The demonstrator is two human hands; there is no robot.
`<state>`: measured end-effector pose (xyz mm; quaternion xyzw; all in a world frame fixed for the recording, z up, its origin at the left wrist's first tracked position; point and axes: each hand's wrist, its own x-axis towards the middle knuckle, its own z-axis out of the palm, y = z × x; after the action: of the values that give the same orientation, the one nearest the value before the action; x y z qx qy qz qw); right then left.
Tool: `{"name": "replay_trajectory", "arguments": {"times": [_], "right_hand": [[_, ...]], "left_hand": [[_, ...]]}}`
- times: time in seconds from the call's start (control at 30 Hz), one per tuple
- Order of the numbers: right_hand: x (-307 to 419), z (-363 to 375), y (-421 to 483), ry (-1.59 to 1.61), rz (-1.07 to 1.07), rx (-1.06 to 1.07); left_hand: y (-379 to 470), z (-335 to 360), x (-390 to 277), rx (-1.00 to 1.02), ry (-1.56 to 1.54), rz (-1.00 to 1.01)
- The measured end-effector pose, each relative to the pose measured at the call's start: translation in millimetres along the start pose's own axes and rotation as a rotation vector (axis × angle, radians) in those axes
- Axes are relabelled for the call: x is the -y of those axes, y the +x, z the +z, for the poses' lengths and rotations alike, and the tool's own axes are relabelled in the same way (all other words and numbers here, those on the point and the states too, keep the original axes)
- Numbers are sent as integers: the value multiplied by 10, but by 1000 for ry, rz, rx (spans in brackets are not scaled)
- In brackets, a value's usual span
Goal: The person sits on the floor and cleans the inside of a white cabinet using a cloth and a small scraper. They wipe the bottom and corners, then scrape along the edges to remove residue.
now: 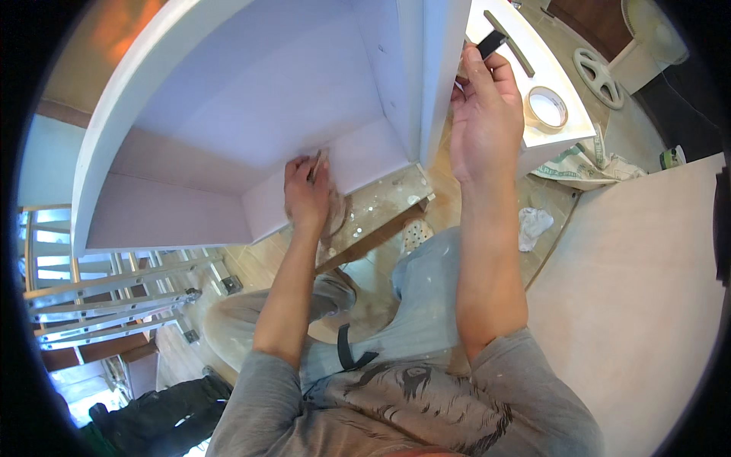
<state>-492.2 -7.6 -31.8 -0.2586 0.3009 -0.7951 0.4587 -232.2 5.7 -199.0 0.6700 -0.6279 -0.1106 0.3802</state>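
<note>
A pale curved cabinet fills the space before me. Inside it, at its lower edge, my left hand pinches a small thin object, too blurred to name, with something translucent hanging beside it. My right hand is raised near the cabinet's right side panel, its thumb and fingers closed on a small black flat piece. Beyond that hand a roll of tape and a narrow grey strip lie on a white curved surface.
A paint-spotted board lies below the cabinet. Aluminium ladders are at the left. A large pale panel is at the right, near a crumpled white cloth and a printed sack. A fan stands at upper right.
</note>
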Motion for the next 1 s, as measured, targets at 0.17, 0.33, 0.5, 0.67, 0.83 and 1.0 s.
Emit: {"name": "replay_trajectory", "arguments": {"times": [0.17,0.33,0.5,0.67,0.83,1.0], "right_hand": [[-9,15,76,2,-24,19],[3,42,32,-19,-25,43],[-18,28,23,-29,-44,22],[-24,10,10,-22,-53,47],[-31,41,-13,-11,-62,56],[-61,13,13,-16,-60,39]], "left_hand": [[434,530,-538,22,-42,105],[536,920,-614,52,135,209],[496,1065,-709,109,249,282],[465,1077,-772,154,277,283],[506,1032,-782,287,349,279],[572,826,-680,427,173,339]]}}
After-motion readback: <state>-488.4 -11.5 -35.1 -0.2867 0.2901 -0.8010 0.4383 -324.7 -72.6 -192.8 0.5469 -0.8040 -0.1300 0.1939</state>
